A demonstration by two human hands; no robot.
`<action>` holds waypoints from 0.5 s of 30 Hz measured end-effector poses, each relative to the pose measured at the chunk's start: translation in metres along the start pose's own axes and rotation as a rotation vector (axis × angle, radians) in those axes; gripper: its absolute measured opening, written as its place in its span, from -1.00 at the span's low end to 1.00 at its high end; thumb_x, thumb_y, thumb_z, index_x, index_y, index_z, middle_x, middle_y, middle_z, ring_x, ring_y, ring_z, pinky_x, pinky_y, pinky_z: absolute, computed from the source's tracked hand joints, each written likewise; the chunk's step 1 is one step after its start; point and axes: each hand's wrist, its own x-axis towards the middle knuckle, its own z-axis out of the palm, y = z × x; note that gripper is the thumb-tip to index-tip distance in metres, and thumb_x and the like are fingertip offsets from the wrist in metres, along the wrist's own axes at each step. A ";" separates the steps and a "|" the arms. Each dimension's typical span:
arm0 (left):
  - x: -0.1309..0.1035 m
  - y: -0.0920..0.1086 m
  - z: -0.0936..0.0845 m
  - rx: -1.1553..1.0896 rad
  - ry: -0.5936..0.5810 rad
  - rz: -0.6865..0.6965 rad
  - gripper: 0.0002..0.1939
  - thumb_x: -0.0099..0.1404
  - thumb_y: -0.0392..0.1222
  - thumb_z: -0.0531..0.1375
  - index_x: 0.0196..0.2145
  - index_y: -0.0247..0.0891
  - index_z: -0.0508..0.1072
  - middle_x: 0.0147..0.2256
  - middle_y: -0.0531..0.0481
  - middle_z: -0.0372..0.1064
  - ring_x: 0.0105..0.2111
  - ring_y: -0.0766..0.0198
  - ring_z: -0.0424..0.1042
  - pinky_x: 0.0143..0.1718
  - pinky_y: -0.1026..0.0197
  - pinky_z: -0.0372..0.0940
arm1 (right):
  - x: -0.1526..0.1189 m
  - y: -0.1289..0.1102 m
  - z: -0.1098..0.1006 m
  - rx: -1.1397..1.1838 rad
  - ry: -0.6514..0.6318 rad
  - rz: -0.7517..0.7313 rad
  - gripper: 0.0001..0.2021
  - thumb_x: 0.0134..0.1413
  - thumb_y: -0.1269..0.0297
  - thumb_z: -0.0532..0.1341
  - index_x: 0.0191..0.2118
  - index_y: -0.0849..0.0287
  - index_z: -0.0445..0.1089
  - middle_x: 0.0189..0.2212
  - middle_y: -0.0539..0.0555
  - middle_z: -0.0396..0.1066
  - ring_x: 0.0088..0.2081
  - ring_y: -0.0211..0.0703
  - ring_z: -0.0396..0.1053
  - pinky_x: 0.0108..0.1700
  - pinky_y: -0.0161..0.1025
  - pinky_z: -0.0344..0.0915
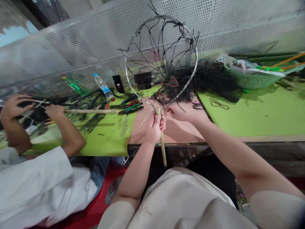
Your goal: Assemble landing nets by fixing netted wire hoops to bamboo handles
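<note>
My left hand (154,127) is wrapped round the top of a wooden handle (163,149), whose lower end hangs past the table edge. From that top end rises a metal hoop (126,63), held up above the table. Black netting (175,90) is tied at points round the hoop and sags inside and behind it. Close beside the handle's top, at the hoop's lower right end, my right hand (177,114) has its fingers curled and pressed together. What lies between those fingertips is too small to make out.
Pliers (131,108), a phone (118,84), a water bottle (103,85) and a green bottle (75,86) lie or stand to the left. A co-worker's hand (55,111) holds another wooden handle (92,111). At right are a green basket (252,78) and a cord loop (219,104).
</note>
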 end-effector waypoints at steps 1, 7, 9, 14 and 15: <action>0.000 -0.001 0.000 -0.002 -0.001 -0.004 -0.54 0.28 0.27 0.26 -0.25 -0.21 0.33 -0.52 0.19 0.10 -0.64 0.53 -0.02 -0.63 0.42 -0.10 | -0.002 -0.002 -0.005 -0.004 -0.005 0.017 -0.82 0.21 0.44 0.14 -0.16 0.24 0.48 -0.26 0.14 0.52 -0.28 -0.17 0.41 -0.21 -0.20 0.37; 0.001 -0.003 0.000 0.021 0.007 -0.005 -0.55 0.31 0.26 0.22 -0.24 -0.21 0.33 -0.50 0.17 0.10 -0.61 0.50 -0.02 -0.62 0.41 -0.07 | -0.028 -0.035 -0.036 0.107 0.066 0.013 -0.67 0.07 0.46 0.10 -0.11 0.17 0.55 -0.24 0.10 0.55 -0.35 -0.19 0.40 -0.30 -0.24 0.28; 0.000 -0.003 0.001 0.034 0.016 0.022 -0.55 0.30 0.26 0.23 -0.24 -0.22 0.35 -0.50 0.16 0.09 -0.61 0.50 0.00 -0.63 0.41 -0.07 | -0.029 -0.049 -0.042 0.121 0.085 0.010 -0.69 0.06 0.42 0.13 -0.15 0.17 0.58 -0.33 0.10 0.54 -0.39 -0.18 0.39 -0.32 -0.22 0.27; -0.001 -0.002 0.005 0.073 -0.009 0.036 -0.52 0.32 0.28 0.20 -0.23 -0.25 0.35 -0.52 0.17 0.07 -0.62 0.50 0.00 -0.63 0.41 -0.06 | -0.017 -0.073 -0.050 0.170 0.114 -0.041 -0.80 0.06 0.39 0.17 -0.28 0.19 0.57 -0.48 0.05 0.49 -0.42 -0.15 0.41 -0.30 -0.20 0.30; -0.002 -0.001 0.006 0.078 -0.012 0.036 -0.52 0.32 0.29 0.19 -0.23 -0.24 0.33 -0.52 0.18 0.07 -0.62 0.51 0.00 -0.63 0.41 -0.06 | -0.016 -0.076 -0.051 0.182 0.108 -0.051 -0.81 0.05 0.39 0.18 -0.30 0.18 0.56 -0.51 0.04 0.48 -0.41 -0.14 0.42 -0.29 -0.19 0.31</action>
